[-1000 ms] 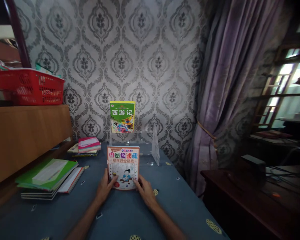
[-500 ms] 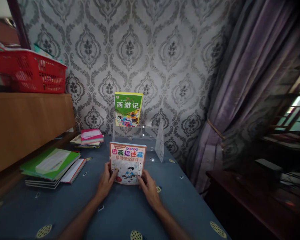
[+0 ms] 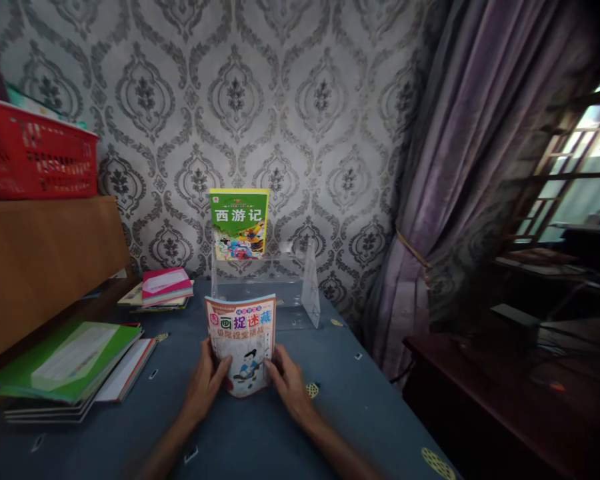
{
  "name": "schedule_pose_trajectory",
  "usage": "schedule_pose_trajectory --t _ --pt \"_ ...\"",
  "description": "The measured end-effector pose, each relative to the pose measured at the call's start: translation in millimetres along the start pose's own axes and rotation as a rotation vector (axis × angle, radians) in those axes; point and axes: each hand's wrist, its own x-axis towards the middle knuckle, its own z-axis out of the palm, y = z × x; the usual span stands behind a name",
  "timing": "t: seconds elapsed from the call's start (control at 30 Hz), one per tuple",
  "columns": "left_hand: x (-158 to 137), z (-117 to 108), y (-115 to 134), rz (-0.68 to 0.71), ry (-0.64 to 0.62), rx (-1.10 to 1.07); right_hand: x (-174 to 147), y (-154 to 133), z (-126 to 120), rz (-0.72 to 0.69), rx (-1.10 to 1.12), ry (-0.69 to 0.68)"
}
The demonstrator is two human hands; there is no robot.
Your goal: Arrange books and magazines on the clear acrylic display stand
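A green-covered paperback book (image 3: 239,224) standing in a clear acrylic display stand (image 3: 300,288) carries the white title "西游记". On the pale picture book with a cartoon figure (image 3: 241,343), the coloured headline reads "画捉迷藏"; the smaller line beneath it and the print above are too blurred to read.
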Motion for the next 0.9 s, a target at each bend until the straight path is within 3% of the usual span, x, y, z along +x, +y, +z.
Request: schedule_pose_trajectory --t 0.17,0.37,0.53,0.77,0.9 --pt "15.4 -6.6 12.7 0.004 0.035 0.018 18.3 -14.4 -8.5 -0.021 -0.014 -0.016" --pt "53.1 -20.4 52.8 0.134 0.12 0.108 65.4 -44.2 -22.5 -0.151 -0.084 0.053" --pt "104.2 -36.2 91.3 0.316 0.173 0.215 119.4 -72.7 -35.6 -0.269 -0.151 0.095" --pt "190.8 -54.6 147.0 0.532 0.343 0.339 211.6 -114.1 -61.2 -0.46 -0.286 0.149" --pt "231.2 -61.1 166.9 0.659 0.391 0.345 256.2 -127.8 -70.1 -0.538 -0.329 0.182"
